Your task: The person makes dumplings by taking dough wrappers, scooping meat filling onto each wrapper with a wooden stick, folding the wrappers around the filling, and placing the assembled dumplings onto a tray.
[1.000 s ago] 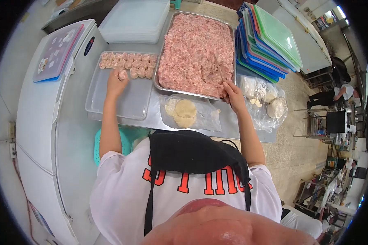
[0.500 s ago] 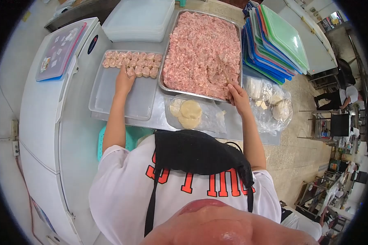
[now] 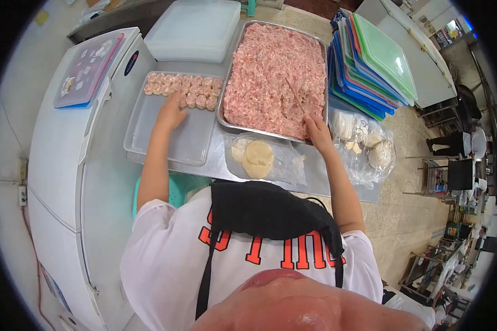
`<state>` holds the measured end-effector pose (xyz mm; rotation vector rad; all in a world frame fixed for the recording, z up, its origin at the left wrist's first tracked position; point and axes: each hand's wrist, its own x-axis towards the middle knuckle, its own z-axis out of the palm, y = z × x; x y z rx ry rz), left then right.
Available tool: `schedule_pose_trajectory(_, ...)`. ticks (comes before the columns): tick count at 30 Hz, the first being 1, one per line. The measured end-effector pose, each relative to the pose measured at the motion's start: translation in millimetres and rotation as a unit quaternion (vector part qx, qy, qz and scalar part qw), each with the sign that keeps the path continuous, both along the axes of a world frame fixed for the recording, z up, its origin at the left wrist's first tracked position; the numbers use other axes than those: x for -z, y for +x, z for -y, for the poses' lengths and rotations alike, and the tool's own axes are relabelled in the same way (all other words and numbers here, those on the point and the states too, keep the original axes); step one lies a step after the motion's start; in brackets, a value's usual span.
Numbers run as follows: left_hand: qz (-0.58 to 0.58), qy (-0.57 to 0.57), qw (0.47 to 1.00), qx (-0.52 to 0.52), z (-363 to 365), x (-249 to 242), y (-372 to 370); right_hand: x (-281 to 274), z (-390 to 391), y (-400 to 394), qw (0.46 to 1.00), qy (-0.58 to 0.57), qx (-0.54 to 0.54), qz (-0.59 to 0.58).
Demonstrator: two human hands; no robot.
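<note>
At the lower edge of several rows of small meat dumplings (image 3: pixel 196 88) is my left hand (image 3: pixel 172 113), with its fingertips touching the row; whether something sits between them is hidden. The dumplings stand in the upper part of a translucent plastic tray (image 3: pixel 171 138). My right hand (image 3: pixel 316 131) grips a thin stick-like tool (image 3: pixel 294 91), whose far end rests in the minced meat. A large metal tray (image 3: pixel 220 113) holds that pink minced meat (image 3: pixel 273 71). Round pale wrappers (image 3: pixel 258 154) lie on plastic film below the metal tray.
Stacked clear containers (image 3: pixel 193 30) stand at the back left. Coloured lids (image 3: pixel 378 60) are piled right of the meat. Bagged dough-like pieces (image 3: pixel 364 135) lie at the right. A white fridge (image 3: pixel 55 165) borders the left side. A person (image 3: pixel 476 142) is far off at right.
The view has shifted slightly, so the trays appear lower. My left hand has moved slightly right along the dumplings. My right hand still grips the tool at the meat's lower right.
</note>
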<state>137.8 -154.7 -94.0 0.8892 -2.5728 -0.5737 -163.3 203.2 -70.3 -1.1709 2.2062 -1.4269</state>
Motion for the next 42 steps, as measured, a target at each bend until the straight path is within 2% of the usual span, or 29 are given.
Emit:
schedule_pose_trajectory(2, -0.019, -0.035, 0.999, 0.016, -31.2, -27.6, -8.6, -3.6, -3.0, -4.2, 0.977, 0.032, -0.011, 0.21)
schedule_pose_trajectory(3, -0.036, -0.067, 0.997, 0.033, -52.6, -42.6, -15.9, -6.5, -2.8, -3.6, 0.977, 0.032, -0.013, 0.21)
schedule_pose_trajectory(5, -0.087, 0.022, 0.989, 0.118, -95.0, -60.9, -30.1, -14.1, -3.4, -0.8, 0.959, 0.026, 0.015, 0.28)
schedule_pose_trajectory(6, -0.102, 0.023, 0.98, 0.169, -116.1, -58.0, -36.3, -16.4, -3.6, -0.4, 0.959, 0.027, 0.017, 0.281)
schedule_pose_trajectory(7, -0.118, 0.025, 0.967, 0.223, -132.7, -53.7, -40.7, -18.2, -3.8, -1.1, 0.942, 0.005, 0.005, 0.334)
schedule_pose_trajectory(8, -0.117, 0.03, 0.965, 0.231, -143.5, -50.8, -43.3, -17.8, -6.6, -1.9, 0.922, -0.017, -0.001, 0.387)
schedule_pose_trajectory(10, -0.099, 0.056, 0.948, 0.297, -164.0, -44.8, -51.0, -9.7, -7.6, -5.6, 0.92, -0.038, 0.007, 0.391)
schedule_pose_trajectory(11, -0.087, 0.118, 0.946, 0.288, -171.6, -36.5, -54.6, -9.8, -6.5, -6.1, 0.927, -0.028, 0.012, 0.374)
schedule_pose_trajectory(15, -0.093, 0.088, 0.938, 0.323, -193.2, -18.8, -58.8, -6.0, -3.0, -7.6, 0.954, -0.031, 0.024, 0.299)
schedule_pose_trajectory(16, -0.098, 0.076, 0.933, 0.339, -197.3, -13.5, -60.7, -8.2, -5.1, -7.0, 0.953, -0.032, 0.028, 0.299)
schedule_pose_trajectory(18, -0.104, 0.062, 0.926, 0.358, -203.6, -2.1, -63.4, -14.8, -9.0, -8.8, 0.924, -0.01, -0.034, 0.382)
schedule_pose_trajectory(20, -0.084, 0.039, 0.945, 0.313, -209.2, 10.2, -63.9, -6.3, -6.8, -9.8, 0.939, 0.015, 0.0, 0.343)
schedule_pose_trajectory(23, -0.036, 0.033, 0.944, 0.327, -203.4, 17.6, -66.4, -8.4, -3.8, -4.8, 0.974, 0.06, 0.013, 0.219)
schedule_pose_trajectory(27, -0.039, 0.065, 0.936, 0.345, -192.9, 15.2, -67.4, -10.1, -3.6, -2.8, 0.968, 0.04, 0.002, 0.249)
schedule_pose_trajectory(29, -0.085, 0.099, 0.944, 0.304, -194.8, -4.2, -59.8, -1.9, -2.4, -7.8, 0.971, 0.039, -0.008, 0.235)
schedule_pose_trajectory(32, -0.15, 0.153, 0.937, 0.275, -189.7, -7.7, -57.9, -2.6, -2.4, -8.2, 0.982, 0.029, -0.019, 0.188)
schedule_pose_trajectory(33, -0.168, 0.187, 0.934, 0.252, -191.5, -16.2, -57.6, -8.9, -4.7, -12.3, 0.974, 0.096, -0.008, 0.207)
schedule_pose_trajectory(34, -0.167, 0.181, 0.934, 0.258, -189.4, -19.4, -57.8, -13.4, -1.9, -15.3, 0.975, 0.088, -0.004, 0.205)
schedule_pose_trajectory(36, -0.111, 0.278, 0.932, 0.207, -189.1, -24.6, -56.1, -22.6, 0.1, -18.6, 0.987, 0.065, -0.036, 0.144)
schedule_pose_trajectory(37, -0.14, 0.253, 0.936, 0.201, -197.0, -28.7, -57.0, -34.0, 3.9, -22.3, 0.993, 0.103, -0.021, 0.052)
schedule_pose_trajectory(38, -0.14, 0.251, 0.937, 0.201, -200.1, -29.3, -57.1, -37.7, 10.0, -29.5, 0.993, 0.101, -0.022, 0.052)
schedule_pose_trajectory(40, -0.145, 0.281, 0.93, 0.187, -201.9, -30.8, -57.2, -54.9, 24.7, -35.6, 0.976, 0.152, -0.019, -0.153)
schedule_pose_trajectory(41, -0.146, 0.279, 0.931, 0.187, -203.1, -32.4, -57.3, -69.7, 27.6, -34.0, 0.964, 0.199, -0.008, -0.175)
schedule_pose_trajectory(42, -0.166, 0.338, 0.91, 0.171, -204.2, -34.4, -58.3, -70.9, 33.1, -37.8, 0.964, 0.197, -0.007, -0.176)
